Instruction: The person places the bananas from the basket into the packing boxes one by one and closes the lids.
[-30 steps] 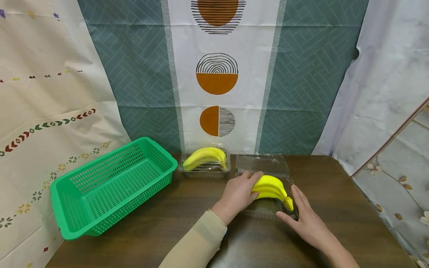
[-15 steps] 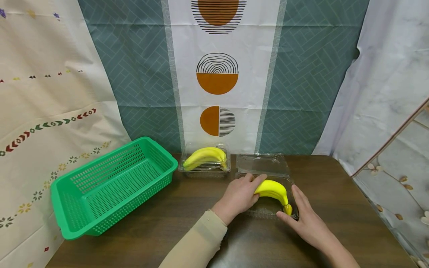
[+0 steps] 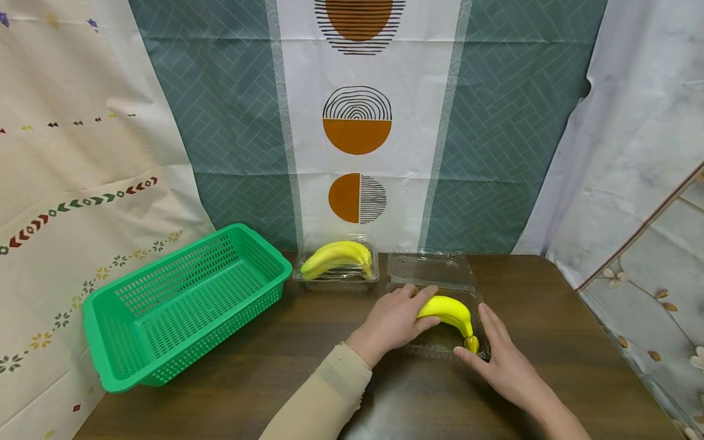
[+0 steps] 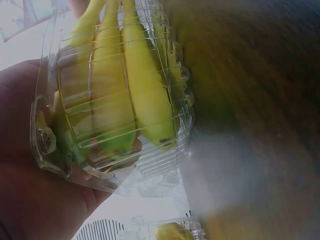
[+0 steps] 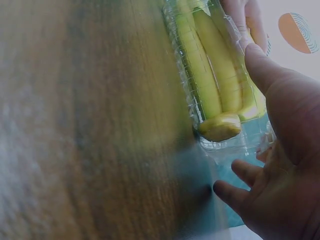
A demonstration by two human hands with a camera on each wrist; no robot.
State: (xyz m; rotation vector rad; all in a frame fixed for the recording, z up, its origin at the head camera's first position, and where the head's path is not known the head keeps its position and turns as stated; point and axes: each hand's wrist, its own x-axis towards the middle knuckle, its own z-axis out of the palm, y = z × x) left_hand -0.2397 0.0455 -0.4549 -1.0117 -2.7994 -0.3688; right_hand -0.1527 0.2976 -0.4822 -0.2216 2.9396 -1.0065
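A yellow bunch of bananas (image 3: 450, 311) lies in the base of a clear plastic clamshell box (image 3: 431, 349), whose lid (image 3: 431, 269) is folded back. My left hand (image 3: 392, 322) holds the bunch by its left end, fingers over the far side and thumb at the near side. In the left wrist view, banana tips (image 4: 150, 117) show through the ribbed wall. My right hand (image 3: 503, 357) rests at the box's right side, thumb and fingers spread around the corner near the stem (image 5: 221, 127). Its fingers are relaxed and hold no fruit.
A second clear box (image 3: 337, 282) with bananas (image 3: 337, 256) in it stands to the left at the back. Farther left on the wooden table (image 3: 308, 342) is a green slotted basket (image 3: 189, 333). Patterned cloth (image 3: 495, 122) hangs behind the table.
The bunch has dropped lower into the box, its stem turning toward the near right corner. My left thumb has shifted up along the bunch's near side. The right hand stays put.
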